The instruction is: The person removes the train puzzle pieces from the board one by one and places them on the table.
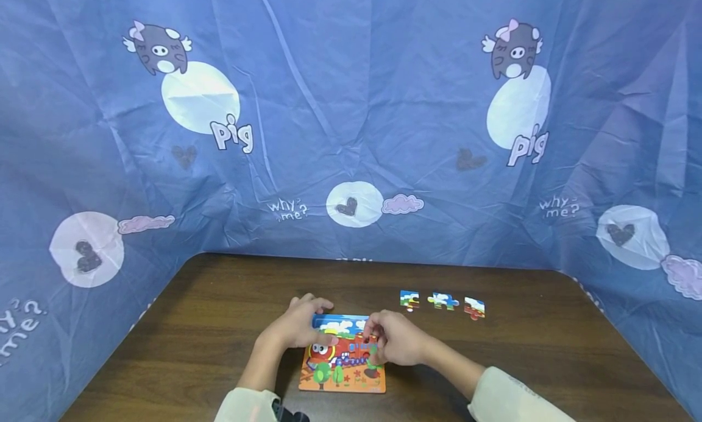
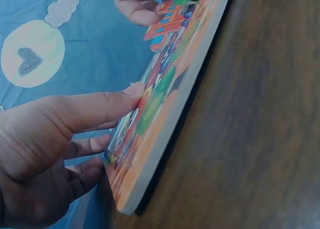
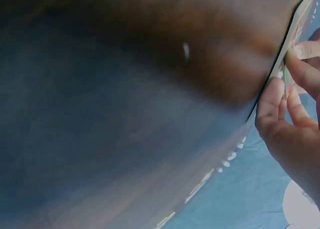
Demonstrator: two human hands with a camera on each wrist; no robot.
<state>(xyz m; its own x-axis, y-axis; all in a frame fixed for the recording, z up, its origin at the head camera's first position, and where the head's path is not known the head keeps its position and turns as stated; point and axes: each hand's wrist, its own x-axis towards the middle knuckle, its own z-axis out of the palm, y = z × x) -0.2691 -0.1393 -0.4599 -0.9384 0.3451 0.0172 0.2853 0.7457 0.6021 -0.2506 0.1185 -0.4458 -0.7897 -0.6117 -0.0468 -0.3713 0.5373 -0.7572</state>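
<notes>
A jigsaw puzzle [image 1: 314,379] with a red cartoon train and an orange border lies on the brown table. My left hand [image 1: 300,324] is at its upper left, the thumb laid on the train picture and the other fingers reaching past the edge. Over the right side of the puzzle, my right hand [image 1: 403,340] pinches a puzzle piece [image 2: 167,29]. Red with blue windows, that piece stands tilted up from the board in the left wrist view. Fingers of the right hand [image 3: 295,106] hide part of it in the right wrist view.
Three loose pieces lie in a row beyond the right hand: a left piece [image 1: 409,299], a middle piece [image 1: 443,301] and a right piece [image 1: 474,307]. A blue patterned cloth [image 1: 351,136] hangs behind the wooden table [image 1: 230,288].
</notes>
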